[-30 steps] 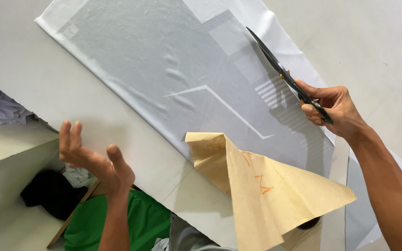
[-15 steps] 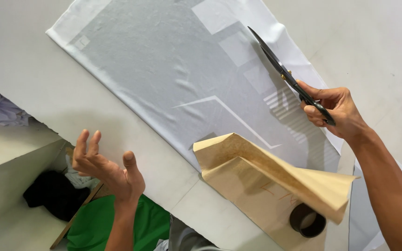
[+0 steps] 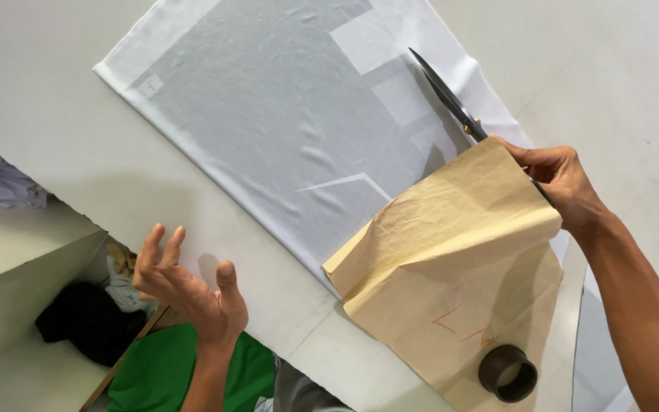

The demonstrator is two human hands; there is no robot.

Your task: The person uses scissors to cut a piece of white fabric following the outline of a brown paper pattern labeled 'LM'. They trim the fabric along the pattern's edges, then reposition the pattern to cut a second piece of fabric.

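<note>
I log the tan paper pattern lying creased over the lower right end of the pale grey fabric, its upper edge lifted and folded over. The right hand grips black scissors, fingers curled shut around the handles, fingertips against the paper's top corner; the blades point up-left over the cloth. The left hand hovers above the table edge, palm up, fingers spread, holding nothing. My judgement: the step is re-laying the pattern before cutting; next calls for flattening it flush on the fabric. A black ring weight sits on the pattern's lower end, just below orange marks. A small white square label lies near the fabric's upper left corner.
</note>
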